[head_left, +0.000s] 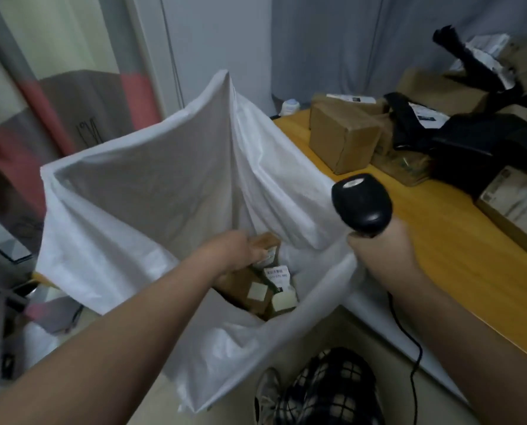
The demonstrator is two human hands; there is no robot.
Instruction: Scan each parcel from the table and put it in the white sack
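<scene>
White sack (pixel 164 194), left of the table (pixel 440 240), part-filled with parcels (pixel 256 294); left hand (pixel 233 250) inside its mouth, curled round a brown parcel (pixel 267 242); right hand (pixel 382 253) gripping scanner (pixel 362 204); cardboard boxes (pixel 342 139) and black bags (pixel 471 142) lie on table, far right, presumably unscanned.

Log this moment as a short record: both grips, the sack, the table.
left grip: holds a brown parcel down inside the white sack
right grip: holds the black scanner upright, beside the sack's rim
sack contents: several labelled parcels at the bottom
table: cardboard boxes and black bags on it
</scene>
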